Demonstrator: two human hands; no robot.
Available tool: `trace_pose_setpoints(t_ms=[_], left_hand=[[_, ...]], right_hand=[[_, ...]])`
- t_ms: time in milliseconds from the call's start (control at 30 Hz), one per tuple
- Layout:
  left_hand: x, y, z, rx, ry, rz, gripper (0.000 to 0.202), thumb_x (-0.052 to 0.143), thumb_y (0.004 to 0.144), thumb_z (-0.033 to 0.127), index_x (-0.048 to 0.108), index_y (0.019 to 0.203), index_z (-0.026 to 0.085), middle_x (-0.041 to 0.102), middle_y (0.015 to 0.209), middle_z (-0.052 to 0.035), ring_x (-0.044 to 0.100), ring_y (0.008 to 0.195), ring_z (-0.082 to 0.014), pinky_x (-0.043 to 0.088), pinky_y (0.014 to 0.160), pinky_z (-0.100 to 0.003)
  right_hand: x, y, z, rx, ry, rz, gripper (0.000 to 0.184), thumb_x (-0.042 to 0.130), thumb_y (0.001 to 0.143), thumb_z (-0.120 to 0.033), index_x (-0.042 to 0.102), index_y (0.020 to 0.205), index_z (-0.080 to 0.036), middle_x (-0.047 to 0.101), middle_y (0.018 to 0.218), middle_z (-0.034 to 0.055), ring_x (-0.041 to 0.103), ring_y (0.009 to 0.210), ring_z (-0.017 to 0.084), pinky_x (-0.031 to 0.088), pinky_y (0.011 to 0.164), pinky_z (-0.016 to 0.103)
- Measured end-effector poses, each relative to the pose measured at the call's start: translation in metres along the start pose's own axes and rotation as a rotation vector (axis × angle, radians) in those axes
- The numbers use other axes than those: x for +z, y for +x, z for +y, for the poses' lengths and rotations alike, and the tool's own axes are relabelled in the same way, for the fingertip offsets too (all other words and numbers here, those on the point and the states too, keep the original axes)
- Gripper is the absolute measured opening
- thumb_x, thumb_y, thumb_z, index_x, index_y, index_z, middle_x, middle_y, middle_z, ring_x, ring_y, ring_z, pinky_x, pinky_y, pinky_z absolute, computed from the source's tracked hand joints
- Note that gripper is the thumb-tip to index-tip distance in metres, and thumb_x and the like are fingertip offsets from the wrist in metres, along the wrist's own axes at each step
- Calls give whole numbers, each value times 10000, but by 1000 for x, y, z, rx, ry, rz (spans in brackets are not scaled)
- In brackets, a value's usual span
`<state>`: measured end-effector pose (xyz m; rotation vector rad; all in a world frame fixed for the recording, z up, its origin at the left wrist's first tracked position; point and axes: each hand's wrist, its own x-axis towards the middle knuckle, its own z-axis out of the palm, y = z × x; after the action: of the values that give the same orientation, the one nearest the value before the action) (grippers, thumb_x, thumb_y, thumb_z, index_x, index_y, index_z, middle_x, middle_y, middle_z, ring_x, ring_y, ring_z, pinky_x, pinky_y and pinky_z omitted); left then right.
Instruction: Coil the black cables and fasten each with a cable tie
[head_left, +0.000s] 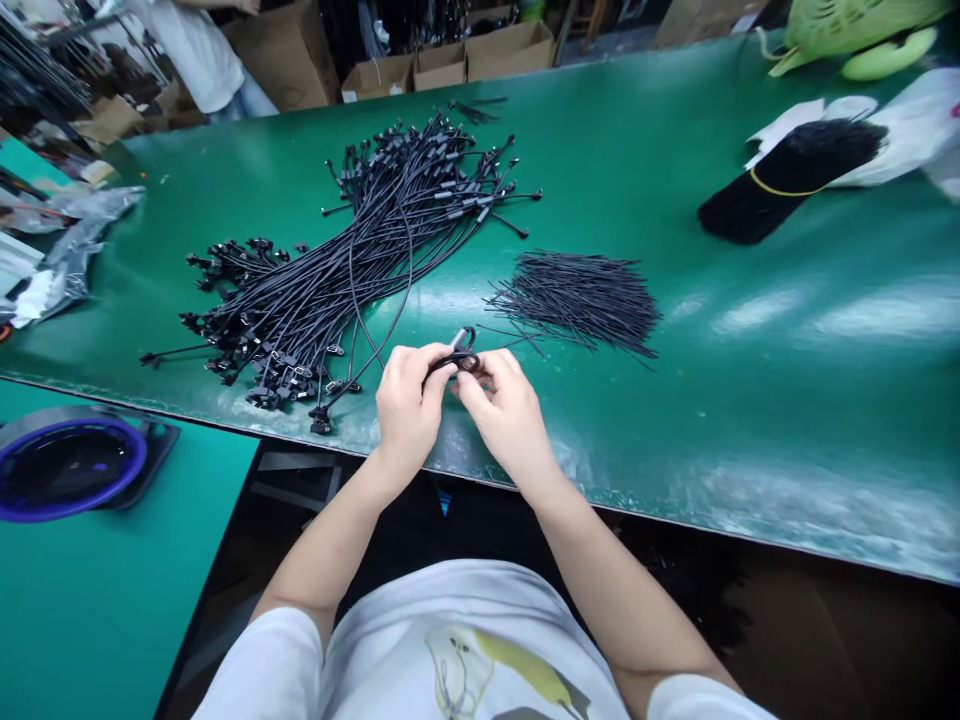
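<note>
Close to the table's front edge, my left hand [409, 405] and my right hand [506, 405] meet with fingers closed round a looped black cable [466, 340]. A grey plug end of it sticks up between my fingertips; the rest is partly hidden. Left of my hands a big heap of black cables [337, 255] with connectors at both ends stretches across the green table [720, 410]. Just beyond my right hand lies a loose pile of thin black ties [581, 295], a few of them straying toward my fingers.
At the right lies a bundle of black ties [787, 180] held by a yellow band, on white plastic. A green basket [847, 30] stands at the far right corner. A purple-rimmed dish [139, 455] sits lower left. Behind the table are cardboard boxes [510, 52] and another person [195, 55].
</note>
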<state>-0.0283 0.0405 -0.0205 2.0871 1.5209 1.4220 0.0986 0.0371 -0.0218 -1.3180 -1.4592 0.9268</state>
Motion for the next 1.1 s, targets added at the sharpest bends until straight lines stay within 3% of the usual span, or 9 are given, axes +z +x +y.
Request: trace_pose_setpoints(t_ms=[233,333,433,567,667,800,933,1033,1100], left_hand=[[9,2,-6,248,315,153,183,495,963,206,595,1113,177,627,847,-58,561,778,-163,478,720,-273],[13,2,-8,306,357,191,186,503,946,160,603,1099,193,626,843,-56,552,761,-163,492,677,-264],[14,2,-10,306,317,190,213,504,933,130,629,1086,211,648,911,-69,575,815,-171,520,693,-270],[3,12,-12,87,42,24,245,467,937,117,664,1046,210,682,991,-65,637,915,-173,543,799,-297],[-8,22,-10,-100,-187,-115,229,476,927,136,691,984,191,700,995,-60,660,938,-176,539,841,-303],[-22,23,-5,-224,-374,-222,241,495,921,198,706,1040,192,706,1095,-73,642,1040,-193,492,948,-333],[-21,15,-4,-448,-678,-177,169,620,860,296,684,938,161,716,929,-54,661,876,-172,513,837,-291],[-15,8,-4,-539,-785,-67,202,667,831,351,635,870,156,675,824,-21,629,760,-130,499,742,-239],[-12,5,-4,-541,-772,-53,219,659,841,369,620,859,155,655,809,-13,612,739,-119,485,730,-228]], right_hand=[[15,16,4,81,49,22,147,428,837,-336,503,793,-218,553,827,16,549,768,180,444,702,292],[17,22,10,131,142,-43,224,392,855,-395,507,785,-215,598,757,13,574,724,187,437,653,283],[14,24,10,136,65,-87,254,401,844,-425,504,744,-215,578,629,-4,568,616,180,409,598,280],[10,19,7,87,-10,-151,261,379,853,-408,529,767,-212,542,547,-29,534,500,156,386,559,275],[9,15,6,51,82,-169,282,379,870,-421,540,795,-201,578,637,-15,517,490,130,427,560,272],[1,9,-1,-33,187,-215,266,428,876,-414,522,758,-194,573,716,2,514,537,114,477,569,261],[-5,4,-9,-133,224,-231,267,482,860,-383,516,678,-191,548,703,3,556,603,126,480,589,259],[-2,3,-10,-29,323,-233,286,517,861,-399,566,682,-181,563,678,-3,498,536,98,461,566,256],[1,1,-7,91,431,-203,294,537,855,-415,599,696,-176,470,555,-38,401,461,79,446,530,252]])
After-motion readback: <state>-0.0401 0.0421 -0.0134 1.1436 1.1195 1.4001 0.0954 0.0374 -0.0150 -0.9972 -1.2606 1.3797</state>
